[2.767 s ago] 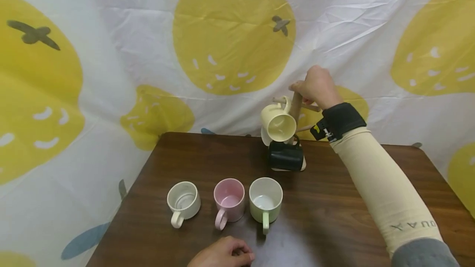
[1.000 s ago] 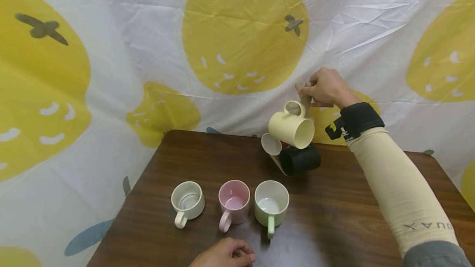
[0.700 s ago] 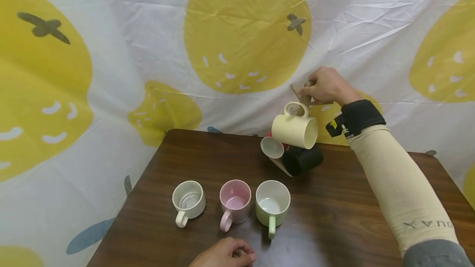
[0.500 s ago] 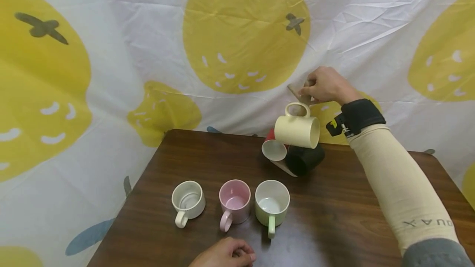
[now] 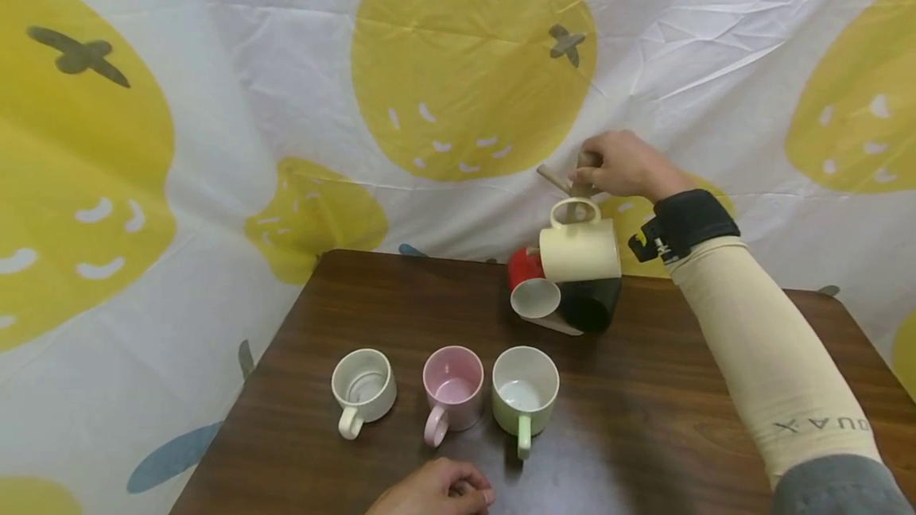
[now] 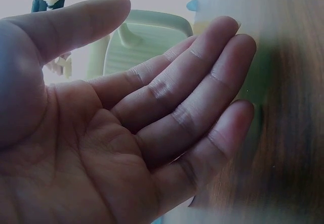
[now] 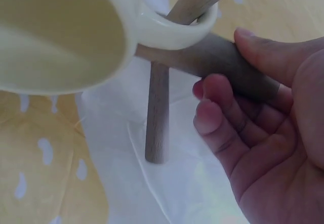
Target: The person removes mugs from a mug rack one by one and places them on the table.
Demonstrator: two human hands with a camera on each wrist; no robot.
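Note:
At the back of the table my right hand (image 5: pixel 622 165) grips the top of the wooden post of a mug tree (image 7: pixel 217 62), thumb on one side and fingers curled round the other. A cream mug (image 5: pixel 580 251) hangs by its handle from one peg of the tree. Below it hang a red mug with a white inside (image 5: pixel 525 267) and a black mug (image 5: pixel 594 304), partly hidden by the cream one. My left hand (image 5: pixel 436 489) rests near the front edge with loosely bent fingers; the left wrist view shows its palm (image 6: pixel 86 148) holding nothing.
Three mugs stand in a row on the dark wooden table (image 5: pixel 680 388), handles toward me: a white one (image 5: pixel 375 396), a pink one (image 5: pixel 461 408) and a pale green one (image 5: pixel 533 412). A fruit-patterned cloth (image 5: pixel 286 86) hangs behind the table.
My right hand has turned the mug tree: the cream mug has swung from facing me to sideways, and the red mug has come into view at the left. The left hand stays put.

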